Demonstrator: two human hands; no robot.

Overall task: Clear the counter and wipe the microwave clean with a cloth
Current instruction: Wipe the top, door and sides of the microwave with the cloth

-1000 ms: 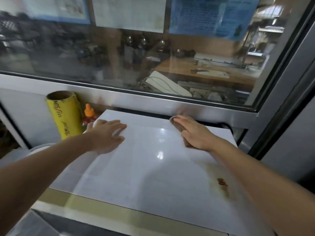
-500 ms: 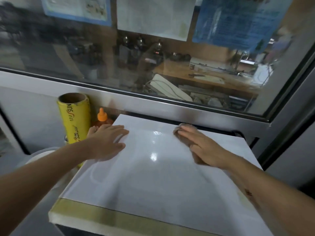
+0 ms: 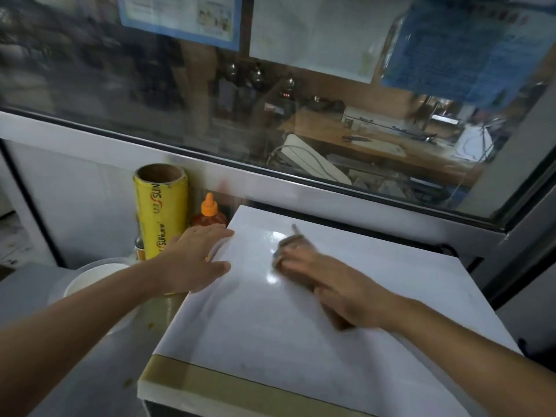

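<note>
Microwave [image 3: 301, 320]: white glossy top panel fills centre to 5 o'clock of the head view, w/ a tan tape strip [image 3: 240, 383] along its near edge at 6 o'clock. Right hand [image 3: 331, 284]: palm down, fingers straight and together, pressing flat on a grey-brown cloth [image 3: 290, 240] on the microwave top, just right of centre; hand is motion-blurred. Cloth shows past the fingertips toward 12 o'clock and again under the heel of the hand; rest is hidden by the hand. No curl or pinch visible, i.e. flat-hand pressure only. Left hand [image 3: 195, 260]: at approx. 9 o'clock from the right hand, palm down, fingers extended and slightly spread, resting on the left rear edge of the microwave top; nothing held. Thumb lies on the panel, fingertips reach the rear left corner. Items beside the microwave, 10 o'clock sector: yellow cling-wrap roll [image 3: 161, 212], upright, cardboard core open at top; orange-capped sauce bottle [image 3: 209, 213], upright, just beside the roll on its right, behind the left hand's fingertips. White round container [image 3: 90, 275] at 9 o'clock, partly covered by the left forearm; contents cannot be determined. All three stand on the grey counter [image 3: 75, 371] at 7–8 o'clock. Window [image 3: 270, 115] spans 10 to 2 o'clock behind the microwave, w/ paper notices [image 3: 313, 34] fixed to the glass; text not legible.
</note>
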